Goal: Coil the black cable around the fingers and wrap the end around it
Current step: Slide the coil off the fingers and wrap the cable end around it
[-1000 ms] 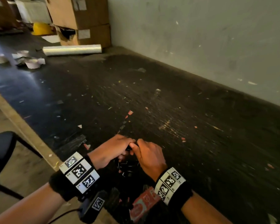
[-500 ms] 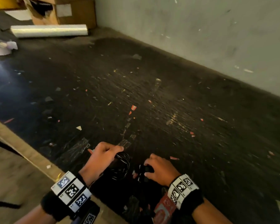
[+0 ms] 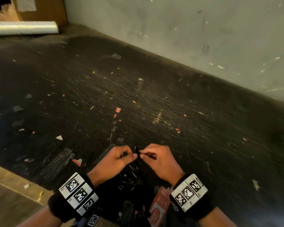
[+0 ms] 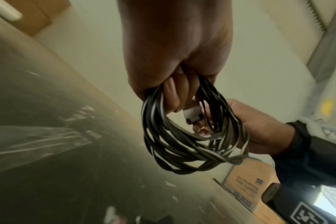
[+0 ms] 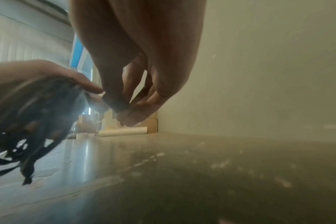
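The black cable (image 3: pixel 129 177) is a bundle of several loops hanging under my left hand (image 3: pixel 120 159) above the dark table (image 3: pixel 138 95). In the left wrist view my left hand's fingers (image 4: pixel 171 97) curl through the coil (image 4: pixel 182 148), and a white plug (image 4: pixel 192 112) shows inside the loops. My right hand (image 3: pixel 156 159) meets the left fingertip to fingertip and pinches a short upright piece of the cable end (image 3: pixel 137 151). The right wrist view shows that dark end (image 5: pixel 115 103) between the right thumb and fingers, with the coil (image 5: pixel 34 121) blurred at the left.
A roll of clear film (image 3: pixel 23 27) and a cardboard box (image 3: pixel 39 9) lie at the far left. A grey wall (image 3: pixel 203 38) runs along the table's far side. A red packet (image 3: pixel 159 205) lies below my wrists. The wooden front edge (image 3: pixel 15 185) is near left.
Half a second ago the hands were apart, the left holding the coil. They have since come together, and the right hand now pinches the cable end.
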Demonstrator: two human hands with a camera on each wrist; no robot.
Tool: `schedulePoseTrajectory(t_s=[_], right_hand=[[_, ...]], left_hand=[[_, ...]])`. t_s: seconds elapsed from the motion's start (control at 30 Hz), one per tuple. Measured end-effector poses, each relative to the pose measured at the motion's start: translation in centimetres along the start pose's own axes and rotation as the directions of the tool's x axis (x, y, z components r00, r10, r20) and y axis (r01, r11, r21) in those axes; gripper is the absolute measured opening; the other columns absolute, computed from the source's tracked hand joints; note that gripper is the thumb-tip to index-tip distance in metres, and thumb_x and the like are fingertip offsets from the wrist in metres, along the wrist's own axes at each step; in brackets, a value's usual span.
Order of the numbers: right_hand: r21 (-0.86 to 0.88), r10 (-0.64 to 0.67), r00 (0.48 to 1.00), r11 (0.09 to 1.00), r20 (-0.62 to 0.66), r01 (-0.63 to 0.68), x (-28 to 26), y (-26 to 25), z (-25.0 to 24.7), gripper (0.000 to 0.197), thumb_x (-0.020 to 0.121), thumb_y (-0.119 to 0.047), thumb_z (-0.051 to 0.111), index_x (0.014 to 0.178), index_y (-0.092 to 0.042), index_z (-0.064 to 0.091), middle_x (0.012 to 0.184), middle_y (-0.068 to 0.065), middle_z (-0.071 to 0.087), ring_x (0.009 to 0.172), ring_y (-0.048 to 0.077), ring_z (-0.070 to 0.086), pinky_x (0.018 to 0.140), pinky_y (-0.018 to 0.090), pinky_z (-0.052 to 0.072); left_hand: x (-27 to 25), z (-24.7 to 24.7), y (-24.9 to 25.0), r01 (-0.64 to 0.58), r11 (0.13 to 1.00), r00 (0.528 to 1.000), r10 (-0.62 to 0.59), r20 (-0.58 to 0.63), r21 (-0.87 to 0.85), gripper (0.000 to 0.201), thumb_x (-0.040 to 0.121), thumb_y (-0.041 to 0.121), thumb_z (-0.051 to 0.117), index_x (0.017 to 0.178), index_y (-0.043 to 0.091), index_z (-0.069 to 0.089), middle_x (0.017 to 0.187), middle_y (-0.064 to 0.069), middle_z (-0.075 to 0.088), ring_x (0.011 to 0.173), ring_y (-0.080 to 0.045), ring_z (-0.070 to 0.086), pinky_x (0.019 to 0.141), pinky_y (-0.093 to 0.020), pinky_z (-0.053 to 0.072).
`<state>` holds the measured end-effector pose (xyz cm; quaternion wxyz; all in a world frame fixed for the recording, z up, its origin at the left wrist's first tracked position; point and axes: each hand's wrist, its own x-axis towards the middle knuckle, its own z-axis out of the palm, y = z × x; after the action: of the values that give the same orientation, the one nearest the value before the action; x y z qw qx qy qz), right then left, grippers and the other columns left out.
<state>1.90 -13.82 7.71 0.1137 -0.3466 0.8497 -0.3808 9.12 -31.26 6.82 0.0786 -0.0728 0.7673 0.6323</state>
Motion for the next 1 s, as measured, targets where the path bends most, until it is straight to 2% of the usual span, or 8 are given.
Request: schedulePoseTrajectory(t_s=[0.1,0.17,0.27,0.37,0.47,0.57,0.73,1.0], right_hand=[[-0.025,-0.084,0.996,0.996,-0.005,0.084,-1.1,-0.8,-1.5,0.009,0.085,-0.007,0.062,0.086,-0.01,0.071,0.087,0.003,0.066,0.079,0.013,0.063,0.074,0.031,0.052],[-0.075,-0.106,0.994,0.992,-0.009,0.105,-2.0,-0.8,-2.3,0.009,0.085,-0.007,0.06,0.085,-0.007,0.069,0.088,0.006,0.065,0.08,0.015,0.062,0.074,0.035,0.052],[-0.094,-0.094,0.993,0.992,-0.07,0.087,-2.9,-0.7,-3.3,0.009,0.086,-0.01,0.06,0.086,-0.01,0.068,0.087,0.004,0.066,0.079,0.012,0.062,0.073,0.028,0.051],[0.035,0.17,0.958,0.985,-0.233,-0.167,-2.9,-0.4,-4.1,0.008,0.085,-0.012,0.062,0.079,-0.013,0.068,0.078,0.002,0.071,0.071,0.012,0.066,0.067,0.029,0.055],[0.239,0.46,0.845,0.883,-0.27,-0.404,-2.5,0.4,-4.8,0.011,0.084,-0.011,0.062,0.076,-0.012,0.068,0.078,0.006,0.072,0.07,0.015,0.069,0.069,0.033,0.058],[0.537,0.535,0.816,0.764,-0.218,-0.357,-3.1,0.6,-6.4,0.012,0.086,-0.004,0.061,0.087,-0.015,0.067,0.082,0.008,0.07,0.066,0.012,0.067,0.066,0.03,0.056],[0.776,0.317,0.947,0.608,-0.04,-0.171,-5.9,0.0,-12.2,0.029,0.084,0.013,0.057,0.106,-0.004,0.063,0.093,0.007,0.065,0.086,0.017,0.07,0.086,0.031,0.057],[0.503,0.098,0.962,0.863,-0.254,0.045,-8.7,0.6,-18.1,0.018,0.079,0.006,0.068,0.09,-0.009,0.068,0.087,0.008,0.072,0.08,0.017,0.071,0.073,0.025,0.056]], left_hand=[[0.7,1.5,1.1,-0.117,0.992,0.993,0.115,0.042,0.041,0.03,0.092,0.028,0.058,0.062,0.023,0.056,0.052,0.008,0.045,0.049,-0.006,0.043,0.049,-0.024,0.033],[0.9,2.4,1.7,-0.174,0.983,0.982,0.169,0.079,0.065,0.031,0.093,0.028,0.057,0.066,0.013,0.058,0.056,0.006,0.047,0.053,-0.008,0.046,0.051,-0.024,0.036],[1.3,3.6,2.4,-0.248,0.963,0.969,0.244,0.05,0.109,0.032,0.095,0.019,0.055,0.066,0.006,0.058,0.056,0.005,0.05,0.054,-0.005,0.047,0.053,-0.025,0.037],[1.6,5.3,3.3,-0.324,0.927,0.945,0.324,0.033,0.191,0.031,0.093,0.012,0.056,0.063,0.011,0.06,0.054,0.008,0.052,0.053,-0.001,0.048,0.053,-0.024,0.037],[1.9,6.9,4.3,-0.324,0.916,0.946,0.319,0.061,0.237,0.036,0.092,0.013,0.056,0.058,0.019,0.058,0.052,0.01,0.056,0.052,-0.001,0.05,0.052,-0.02,0.037],[2.5,7.6,5.8,-0.241,0.966,0.97,0.243,-0.011,0.095,0.036,0.092,0.017,0.058,0.058,0.005,0.056,0.054,0.007,0.05,0.056,-0.006,0.047,0.056,-0.03,0.035],[2.2,9.5,10.0,-0.038,0.974,0.999,0.032,-0.034,-0.224,0.026,0.094,0.01,0.053,0.073,0.005,0.067,0.043,0.007,0.057,0.038,0.0,0.052,0.042,-0.013,0.038],[1.2,14.5,14.9,-0.052,0.923,0.999,0.047,-0.022,-0.381,0.024,0.097,0.017,0.048,0.085,0.003,0.064,0.047,0.004,0.059,0.036,-0.001,0.054,0.035,-0.011,0.037]])
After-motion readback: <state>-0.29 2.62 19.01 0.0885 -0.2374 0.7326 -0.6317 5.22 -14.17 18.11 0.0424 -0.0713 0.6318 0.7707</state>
